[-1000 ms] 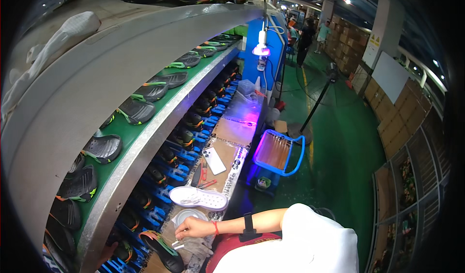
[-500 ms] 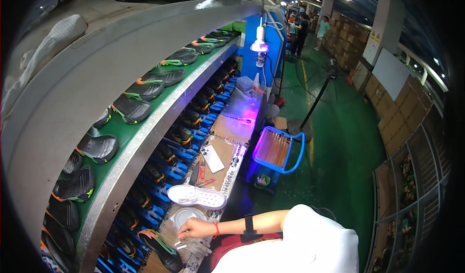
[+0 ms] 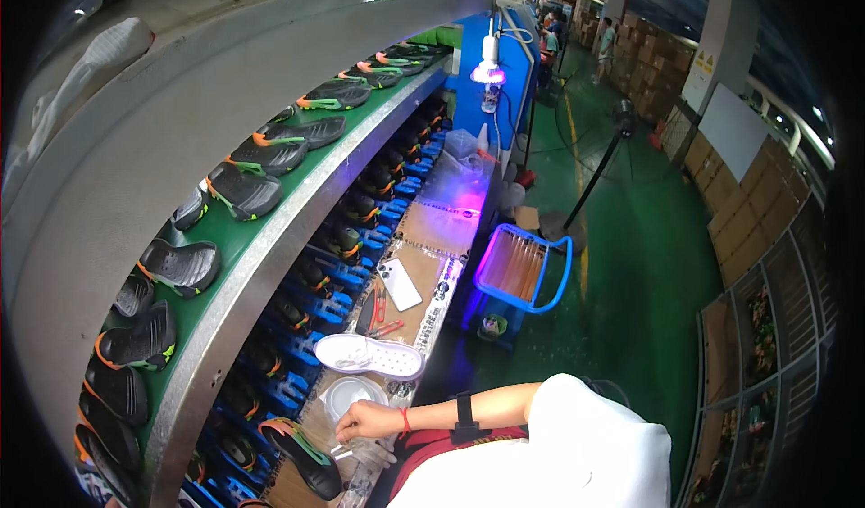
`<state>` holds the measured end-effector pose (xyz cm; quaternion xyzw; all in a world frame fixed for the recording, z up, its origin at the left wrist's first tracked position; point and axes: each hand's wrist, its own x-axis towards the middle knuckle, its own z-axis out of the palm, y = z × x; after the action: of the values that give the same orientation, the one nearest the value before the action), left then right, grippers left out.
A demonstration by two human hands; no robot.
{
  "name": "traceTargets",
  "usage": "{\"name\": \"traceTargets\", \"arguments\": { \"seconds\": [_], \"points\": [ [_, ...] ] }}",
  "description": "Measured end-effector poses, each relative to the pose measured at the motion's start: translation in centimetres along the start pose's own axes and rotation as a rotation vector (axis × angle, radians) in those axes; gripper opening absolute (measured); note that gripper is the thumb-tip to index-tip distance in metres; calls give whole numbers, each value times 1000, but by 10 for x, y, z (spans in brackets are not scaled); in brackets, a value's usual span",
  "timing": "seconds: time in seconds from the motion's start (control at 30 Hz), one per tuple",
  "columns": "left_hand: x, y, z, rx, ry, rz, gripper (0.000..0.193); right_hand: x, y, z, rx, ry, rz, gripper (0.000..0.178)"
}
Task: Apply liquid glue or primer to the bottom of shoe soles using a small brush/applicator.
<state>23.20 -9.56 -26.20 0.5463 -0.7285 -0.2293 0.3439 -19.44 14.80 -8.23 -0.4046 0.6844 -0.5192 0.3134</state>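
My right hand (image 3: 369,421) hovers at the near end of the work ledge, fingers bent and drawn together; anything between them is too small to make out. Beneath the fingers, beside a crumpled translucent piece (image 3: 374,454) like a glove or plastic, lies a small white strip (image 3: 342,454). Just beyond the hand is a round white dish (image 3: 356,393), partly covered by it. A white shoe (image 3: 369,357) lies on its side past the dish. To the left rests a black clog-like shoe (image 3: 302,458) with orange and green trim. My left hand does not show.
Black shoes line a green conveyor (image 3: 243,229) at left, above a row of blue holders (image 3: 315,305). Red-handled pliers (image 3: 380,308) and a white phone-like slab (image 3: 400,284) lie on the ledge. A lit lamp (image 3: 488,73) hangs beyond; a blue-framed stool (image 3: 518,269) stands right.
The whole view has shifted slightly. My right hand stays over the same spot beside the dish, its fingers still drawn together; the ledge items keep their places.
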Motion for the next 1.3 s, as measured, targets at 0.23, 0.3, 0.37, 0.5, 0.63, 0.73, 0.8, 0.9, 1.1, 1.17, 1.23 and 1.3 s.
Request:
{"name": "traceTargets", "arguments": {
  "seconds": [0.23, 0.3, 0.37, 0.5, 0.63, 0.73, 0.8, 0.9, 1.1, 1.17, 1.23, 1.3],
  "points": [
    [-4, 4, -13, 34, -188, -239, 41, 1, 0, -2, -45, -53, 10, 22],
    [-16, -34, 3, 426, 27, 140, 39, 1, -3, -4, -48, -52, 12, 22],
    [-22, -47, 14, 805, 247, 526, 36, -2, -6, -7, -55, -48, 16, 22],
    [-22, 3, 32, 695, 344, 125, 32, 4, -3, 0, -29, -62, 30, 19],
    [-13, 43, 38, 469, 257, 40, 33, 7, 4, 5, -24, -32, 1, 17],
    [-8, 66, 40, 303, 187, -20, 35, 7, 3, -2, -87, -83, 30, 21],
    [-5, 78, 42, 193, 140, -60, 36, 7, 5, -5, -91, -80, 36, 21],
    [-1, 95, 46, 24, 70, -119, 38, 6, 17, -8, -82, -32, 23, 20],
    [7, 125, 60, -323, -76, -238, 43, 0, 21, -15, -95, 18, 48, 20],
    [11, 134, 63, -440, -126, -274, 45, -1, 19, -15, -95, 13, 68, 20],
    [14, 144, 65, -553, -177, -313, 46, -4, 18, -15, -94, 10, 70, 19],
    [18, 155, 67, -665, -223, -354, 48, -5, 20, -12, -84, 12, 72, 19]
  ]
}}
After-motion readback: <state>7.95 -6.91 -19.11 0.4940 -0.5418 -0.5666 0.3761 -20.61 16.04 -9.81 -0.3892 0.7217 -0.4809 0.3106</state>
